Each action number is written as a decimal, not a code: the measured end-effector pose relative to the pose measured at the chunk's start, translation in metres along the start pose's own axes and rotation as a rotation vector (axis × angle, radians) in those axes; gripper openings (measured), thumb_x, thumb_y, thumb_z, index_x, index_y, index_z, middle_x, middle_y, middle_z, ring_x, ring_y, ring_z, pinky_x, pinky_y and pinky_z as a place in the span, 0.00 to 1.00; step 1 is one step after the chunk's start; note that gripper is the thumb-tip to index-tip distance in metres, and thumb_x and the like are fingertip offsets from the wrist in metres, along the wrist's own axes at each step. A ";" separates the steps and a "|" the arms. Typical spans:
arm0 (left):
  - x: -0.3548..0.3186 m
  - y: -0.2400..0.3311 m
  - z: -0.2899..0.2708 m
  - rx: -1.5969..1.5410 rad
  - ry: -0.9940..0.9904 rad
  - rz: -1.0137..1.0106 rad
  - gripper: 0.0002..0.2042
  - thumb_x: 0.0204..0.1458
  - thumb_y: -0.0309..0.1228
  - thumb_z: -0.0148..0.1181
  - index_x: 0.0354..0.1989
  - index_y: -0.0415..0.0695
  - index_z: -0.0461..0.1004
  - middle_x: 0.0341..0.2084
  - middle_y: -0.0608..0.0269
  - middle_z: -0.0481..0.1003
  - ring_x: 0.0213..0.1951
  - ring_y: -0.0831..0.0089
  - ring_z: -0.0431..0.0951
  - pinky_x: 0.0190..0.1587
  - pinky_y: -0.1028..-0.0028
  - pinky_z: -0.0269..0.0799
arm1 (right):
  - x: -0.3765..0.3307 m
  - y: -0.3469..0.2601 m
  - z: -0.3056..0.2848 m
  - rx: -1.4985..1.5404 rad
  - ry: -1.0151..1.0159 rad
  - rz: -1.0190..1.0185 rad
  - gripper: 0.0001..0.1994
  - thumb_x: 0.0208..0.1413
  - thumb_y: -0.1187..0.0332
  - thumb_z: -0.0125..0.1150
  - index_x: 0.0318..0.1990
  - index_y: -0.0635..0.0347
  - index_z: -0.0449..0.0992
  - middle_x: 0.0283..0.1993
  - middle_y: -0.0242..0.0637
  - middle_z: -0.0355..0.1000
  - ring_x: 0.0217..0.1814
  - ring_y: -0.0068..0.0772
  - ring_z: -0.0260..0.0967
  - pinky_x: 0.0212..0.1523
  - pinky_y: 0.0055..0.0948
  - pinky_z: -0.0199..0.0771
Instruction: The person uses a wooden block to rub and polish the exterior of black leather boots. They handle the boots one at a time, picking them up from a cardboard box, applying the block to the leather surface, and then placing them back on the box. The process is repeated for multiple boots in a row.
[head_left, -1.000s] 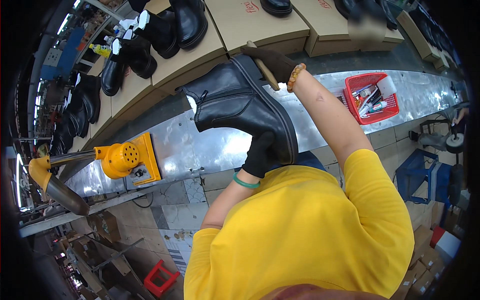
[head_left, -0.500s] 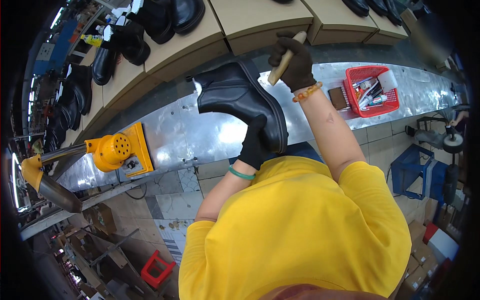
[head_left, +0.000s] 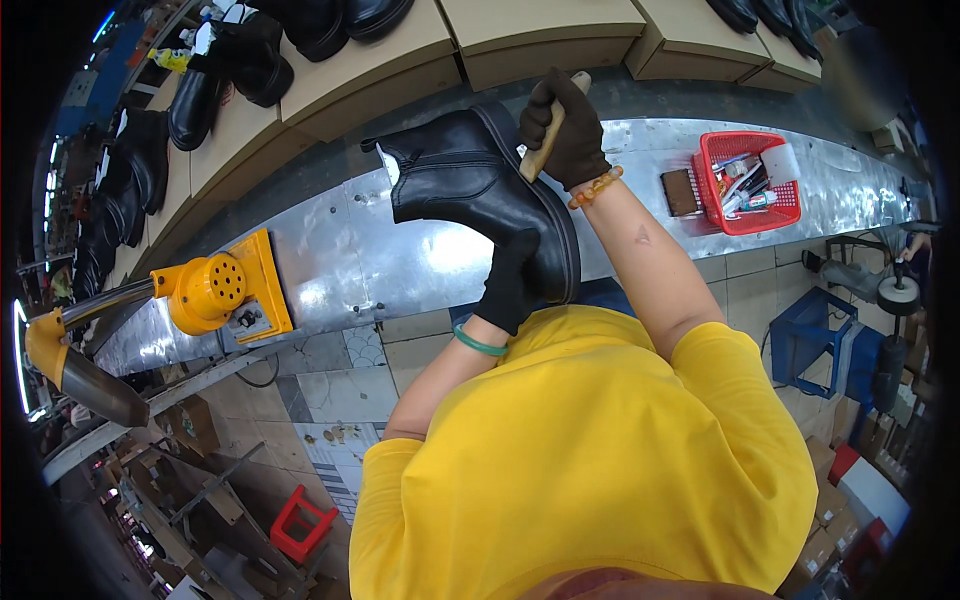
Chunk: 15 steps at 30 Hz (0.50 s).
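Note:
A black leather ankle boot point(head_left: 455, 180) lies on its side on the metal-topped bench point(head_left: 350, 240), its sole edge toward the right and its shaft toward the left. My left hand point(head_left: 510, 285), in a black glove, is closed around the toe end. In a dark brown glove, my right hand point(head_left: 568, 135) grips a narrow tan tool point(head_left: 540, 155) that looks like a wooden stick or handle. The tool's lower end is at the boot's sole edge; whether it touches I cannot tell.
A yellow machine with a bent nozzle point(head_left: 215, 290) stands on the bench at left. On the right sit a brown block point(head_left: 679, 192) and a red basket point(head_left: 748, 225) of small tubes and tools. Cardboard boxes point(head_left: 545, 50) line the far side, with black boots point(head_left: 255, 65) on them.
My right hand has brought the tan tool down and left to the boot's sole edge. My left hand keeps its hold on the toe end.

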<state>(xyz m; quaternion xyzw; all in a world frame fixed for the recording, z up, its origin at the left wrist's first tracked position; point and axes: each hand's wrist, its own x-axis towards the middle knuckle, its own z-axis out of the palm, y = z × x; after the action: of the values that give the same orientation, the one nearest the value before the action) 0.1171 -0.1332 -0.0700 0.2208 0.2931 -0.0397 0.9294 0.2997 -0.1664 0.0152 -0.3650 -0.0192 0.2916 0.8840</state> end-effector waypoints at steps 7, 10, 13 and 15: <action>-0.008 0.000 -0.006 0.046 0.028 -0.074 0.24 0.50 0.50 0.54 0.46 0.42 0.69 0.35 0.56 0.74 0.37 0.59 0.76 0.43 0.59 0.74 | -0.004 0.008 0.024 -0.229 -0.043 0.032 0.13 0.49 0.61 0.61 0.22 0.58 0.68 0.15 0.29 0.60 0.11 0.21 0.55 0.11 0.23 0.52; -0.005 -0.003 -0.012 0.031 0.042 -0.101 0.25 0.49 0.52 0.53 0.45 0.42 0.70 0.34 0.55 0.75 0.37 0.57 0.76 0.41 0.59 0.74 | -0.007 0.011 0.037 -0.422 -0.070 0.035 0.13 0.48 0.62 0.62 0.21 0.57 0.68 0.15 0.28 0.60 0.11 0.19 0.54 0.12 0.21 0.52; -0.008 0.005 -0.004 0.016 0.011 -0.116 0.26 0.49 0.54 0.53 0.44 0.42 0.71 0.32 0.54 0.75 0.36 0.56 0.77 0.40 0.59 0.74 | -0.007 0.014 0.046 -0.504 -0.081 -0.008 0.14 0.52 0.62 0.59 0.20 0.56 0.66 0.12 0.28 0.58 0.09 0.20 0.54 0.10 0.21 0.50; -0.017 0.013 0.005 0.004 -0.068 -0.121 0.27 0.48 0.54 0.53 0.44 0.42 0.71 0.31 0.53 0.75 0.36 0.55 0.77 0.40 0.59 0.74 | -0.003 0.014 0.039 -0.442 0.005 0.000 0.13 0.52 0.60 0.59 0.21 0.55 0.66 0.13 0.27 0.57 0.10 0.21 0.53 0.11 0.22 0.50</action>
<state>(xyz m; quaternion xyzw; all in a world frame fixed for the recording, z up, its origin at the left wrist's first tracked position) 0.1083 -0.1245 -0.0522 0.2029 0.2741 -0.1038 0.9343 0.2802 -0.1352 0.0350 -0.5507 -0.0805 0.2794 0.7824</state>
